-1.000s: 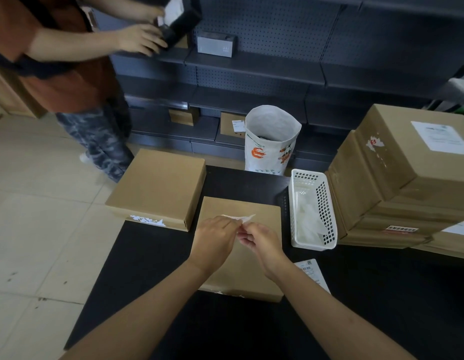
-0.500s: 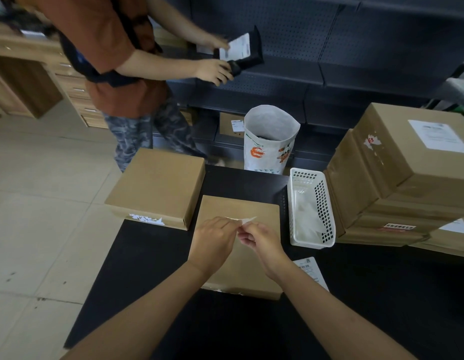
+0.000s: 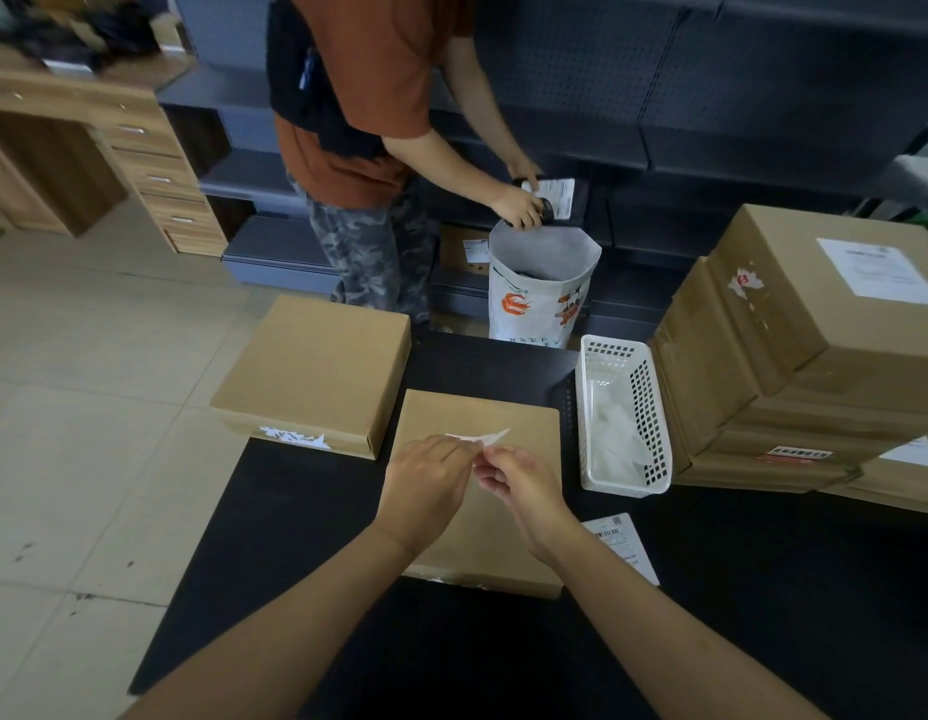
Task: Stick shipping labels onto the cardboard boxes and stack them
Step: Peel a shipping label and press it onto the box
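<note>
Label (image 3: pixel 477 438) edge-on, lengthwise left-right

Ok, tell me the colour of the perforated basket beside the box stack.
White, seen best in the head view: the basket on the black table.

Only the wearer's two forearms and hands show, entering from the frame's bottom edge at about 7 and 5 o'clock. Both forearms are bare from elbow to wrist: no sleeve reaches into view. The left hand (image 3: pixel 425 488) and the right hand (image 3: pixel 524 491) are ungloved. Neither wrist carries a watch, band or bracelet, and no ring can be made out on the visible fingers. Fingernail detail is too small to tell.
</note>
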`<state>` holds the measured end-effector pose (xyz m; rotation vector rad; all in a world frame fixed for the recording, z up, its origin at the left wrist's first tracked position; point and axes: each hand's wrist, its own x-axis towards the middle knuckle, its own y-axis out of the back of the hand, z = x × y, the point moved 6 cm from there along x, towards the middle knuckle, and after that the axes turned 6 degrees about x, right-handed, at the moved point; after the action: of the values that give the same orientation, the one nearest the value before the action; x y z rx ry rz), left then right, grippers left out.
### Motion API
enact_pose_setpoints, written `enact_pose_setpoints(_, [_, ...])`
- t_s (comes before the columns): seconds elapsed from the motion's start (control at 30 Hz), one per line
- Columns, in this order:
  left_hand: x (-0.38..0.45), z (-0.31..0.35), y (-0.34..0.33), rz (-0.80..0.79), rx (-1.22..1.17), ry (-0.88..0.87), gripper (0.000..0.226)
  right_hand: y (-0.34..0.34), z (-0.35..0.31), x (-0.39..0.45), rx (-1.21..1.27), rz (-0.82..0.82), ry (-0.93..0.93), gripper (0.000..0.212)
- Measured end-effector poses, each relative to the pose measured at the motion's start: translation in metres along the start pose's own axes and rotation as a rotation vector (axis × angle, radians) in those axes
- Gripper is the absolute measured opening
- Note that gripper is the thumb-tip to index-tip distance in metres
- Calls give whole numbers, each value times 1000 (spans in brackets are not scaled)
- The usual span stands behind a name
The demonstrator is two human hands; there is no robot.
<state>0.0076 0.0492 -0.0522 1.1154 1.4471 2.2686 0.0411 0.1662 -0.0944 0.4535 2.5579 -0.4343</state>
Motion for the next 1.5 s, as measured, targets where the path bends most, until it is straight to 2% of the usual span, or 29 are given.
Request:
enact_pose_setpoints(0.27, [0,2,0,3,-22,-9,17,-1,-2,1,-68,-12,16,23])
enact_pose_setpoints(0.53, [2,0,3,34,-93,62,19,-1,1,6,-34,-39,31,23])
enact_pose_setpoints(0.73, [0,-3,1,90,-27,52,14,1,3,7,25,-39,7,21])
enact_pose_setpoints(1.13, [-1,-3,-5,46,14,-20,15,3,4,9,-118,-2,21,21])
enact_pose_setpoints(1.43, [1,-3,-5,13,-56,16,16,-1,0,6,-159,-26,31,20])
enact_pose_setpoints(1.5, [2,-3,-3,0,-112,68,16,0,-1,5,-158,-22,33,19])
